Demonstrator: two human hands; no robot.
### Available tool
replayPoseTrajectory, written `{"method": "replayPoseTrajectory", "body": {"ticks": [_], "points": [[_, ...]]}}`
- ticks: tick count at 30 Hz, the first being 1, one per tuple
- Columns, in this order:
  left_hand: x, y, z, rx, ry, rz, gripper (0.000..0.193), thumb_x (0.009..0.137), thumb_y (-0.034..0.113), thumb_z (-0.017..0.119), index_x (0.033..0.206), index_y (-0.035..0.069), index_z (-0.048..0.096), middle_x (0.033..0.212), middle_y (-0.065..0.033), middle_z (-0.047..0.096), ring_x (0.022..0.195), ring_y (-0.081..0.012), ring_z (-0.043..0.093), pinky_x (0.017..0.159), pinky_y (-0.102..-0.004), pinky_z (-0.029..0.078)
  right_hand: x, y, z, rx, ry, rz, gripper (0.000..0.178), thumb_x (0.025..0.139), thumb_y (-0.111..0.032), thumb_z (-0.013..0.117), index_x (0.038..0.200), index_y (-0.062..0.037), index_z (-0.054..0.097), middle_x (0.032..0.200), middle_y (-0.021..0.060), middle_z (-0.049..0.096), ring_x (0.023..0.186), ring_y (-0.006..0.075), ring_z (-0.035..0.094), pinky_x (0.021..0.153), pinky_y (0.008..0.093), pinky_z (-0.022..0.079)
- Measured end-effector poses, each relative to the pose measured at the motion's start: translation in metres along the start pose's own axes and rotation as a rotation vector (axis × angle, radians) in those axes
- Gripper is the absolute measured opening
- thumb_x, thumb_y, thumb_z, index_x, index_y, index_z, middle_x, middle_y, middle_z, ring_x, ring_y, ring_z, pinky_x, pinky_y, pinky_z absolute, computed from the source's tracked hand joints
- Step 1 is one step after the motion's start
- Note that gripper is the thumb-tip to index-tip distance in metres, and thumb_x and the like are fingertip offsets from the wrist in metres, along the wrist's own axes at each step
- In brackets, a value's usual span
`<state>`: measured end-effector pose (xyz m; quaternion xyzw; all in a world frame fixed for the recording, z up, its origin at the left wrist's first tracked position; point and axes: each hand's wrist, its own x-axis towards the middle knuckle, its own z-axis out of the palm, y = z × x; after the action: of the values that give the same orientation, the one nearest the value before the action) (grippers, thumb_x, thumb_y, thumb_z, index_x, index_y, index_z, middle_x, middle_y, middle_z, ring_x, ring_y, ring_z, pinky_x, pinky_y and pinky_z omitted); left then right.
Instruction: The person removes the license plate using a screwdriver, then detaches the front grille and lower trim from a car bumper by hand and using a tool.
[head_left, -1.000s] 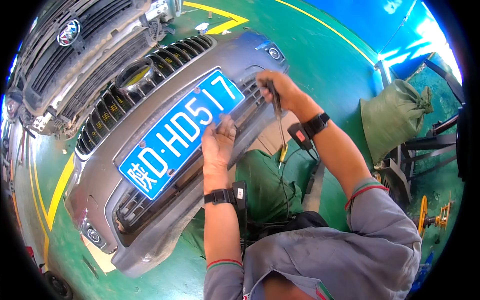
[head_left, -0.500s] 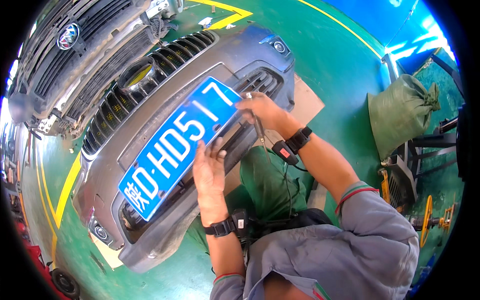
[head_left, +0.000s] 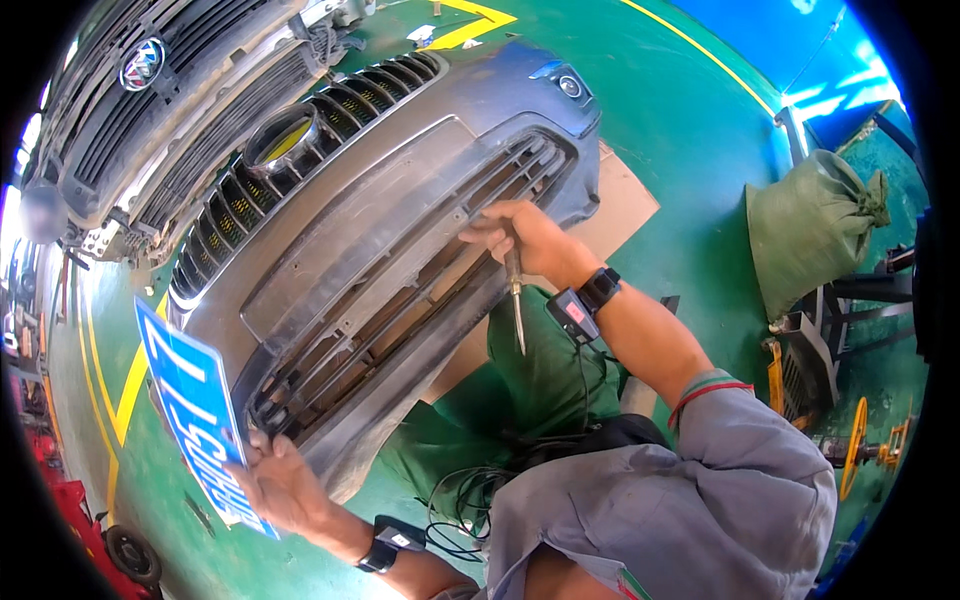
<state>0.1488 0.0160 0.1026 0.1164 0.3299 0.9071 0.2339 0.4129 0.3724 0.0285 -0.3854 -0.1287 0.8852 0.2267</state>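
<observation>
My left hand (head_left: 282,488) grips one end of a blue licence plate (head_left: 192,400) with white characters. It holds the plate tilted beyond the left end of a grey car bumper (head_left: 350,215). In my closed right hand (head_left: 535,242) a screwdriver (head_left: 517,300) is tucked, its thin shaft pointing down toward my knee. The fingers of that hand rest near the slatted lower opening of the bumper, around its right half; I cannot tell whether they touch it. The flat mounting area on the bumper is now bare.
Behind the bumper stands a car front (head_left: 120,130) with its parts exposed. Cardboard (head_left: 625,200) lies under the bumper's right end. A green sack (head_left: 810,230) sits on a dark metal frame at the right. Cables (head_left: 455,510) hang by my lap. A red wheeled item (head_left: 85,540) is at lower left.
The plate has come off the bumper face and swung to the left in my left hand. My right hand has let go of the plate and kept the screwdriver.
</observation>
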Motion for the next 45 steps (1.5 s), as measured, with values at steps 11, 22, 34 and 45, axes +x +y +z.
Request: {"method": "replayPoseTrajectory", "body": {"ticks": [11,22,34,45], "points": [[-0.111,0.074,-0.172,0.128,0.384,-0.021,0.035,0.103,0.028,0.058,0.134,0.010,0.060,0.126,-0.0049,0.067,0.096,-0.0215,0.062,0.072,-0.0319,0.045,0.030,0.037,0.047,0.265,0.287,-0.180,0.016,0.095,-0.012,0.061,0.097,-0.0057,0.046,0.082,0.0092,0.049,0.062,0.0167,0.051,0.050,0.0286,0.043],[-0.192,0.077,-0.283,-0.086,0.679,-0.016,0.028,0.098,0.022,0.065,0.124,0.012,0.066,0.117,-0.0005,0.071,0.093,-0.0177,0.063,0.074,-0.0322,0.048,0.038,0.048,0.034,0.666,0.097,-0.129,0.019,0.098,-0.017,0.060,0.092,-0.0089,0.043,0.073,0.0030,0.047,0.062,0.0155,0.051,0.051,0.0277,0.043],[-0.324,0.034,-0.400,-0.316,1.217,-0.200,0.024,0.096,0.036,0.062,0.102,0.015,0.070,0.085,0.0013,0.068,0.076,-0.0161,0.062,0.064,-0.0338,0.047,0.042,0.050,0.021,0.285,0.105,-0.247,0.014,0.099,-0.013,0.058,0.091,-0.0105,0.047,0.073,0.0002,0.044,0.061,0.0108,0.048,0.050,0.0246,0.042],[-0.346,0.019,-0.384,-0.113,1.321,-0.380,0.026,0.104,0.034,0.050,0.098,0.014,0.064,0.072,0.0021,0.056,0.070,-0.0120,0.053,0.058,-0.0275,0.038,0.033,0.052,0.018,0.311,-0.136,-0.179,0.012,0.095,-0.006,0.060,0.090,-0.0079,0.050,0.079,0.0015,0.047,0.069,0.0119,0.051,0.056,0.0266,0.045]]}}
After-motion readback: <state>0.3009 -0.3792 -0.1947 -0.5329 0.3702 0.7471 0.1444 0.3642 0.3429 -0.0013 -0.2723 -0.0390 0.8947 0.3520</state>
